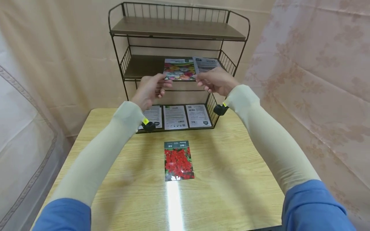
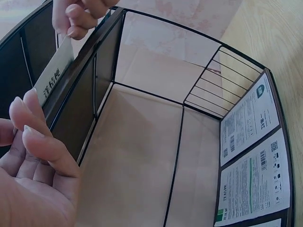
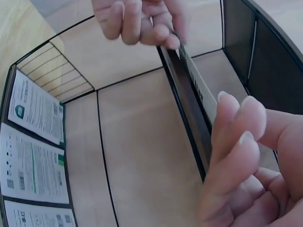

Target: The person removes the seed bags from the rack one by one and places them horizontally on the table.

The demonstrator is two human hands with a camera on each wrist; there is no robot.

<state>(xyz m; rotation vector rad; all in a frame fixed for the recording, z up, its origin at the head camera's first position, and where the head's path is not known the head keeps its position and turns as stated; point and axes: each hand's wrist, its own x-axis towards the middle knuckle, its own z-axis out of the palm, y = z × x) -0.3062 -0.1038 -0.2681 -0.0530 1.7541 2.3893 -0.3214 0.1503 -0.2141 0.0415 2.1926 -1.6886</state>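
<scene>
A flat seed packet (image 1: pixel 180 68) with many-coloured flowers on its face lies at the front of the rack's middle shelf (image 1: pixel 144 67). My left hand (image 1: pixel 150 89) pinches its near left corner between thumb and fingers. At the opposite corner my right hand (image 1: pixel 216 81) pinches it too. In the left wrist view the packet (image 2: pixel 57 73) shows nearly edge-on along the shelf's front bar, between both hands. Just right of it a text-side-up packet (image 1: pixel 206 64) rests on the same shelf, partly behind the right hand.
On the bottom shelf lie three packets, text side up, among them a middle one (image 1: pixel 175 117). A packet with red flowers (image 1: pixel 179 161) lies on the wooden table (image 1: pixel 231 179) before the rack. The top shelf (image 1: pixel 179 27) overhangs the hands.
</scene>
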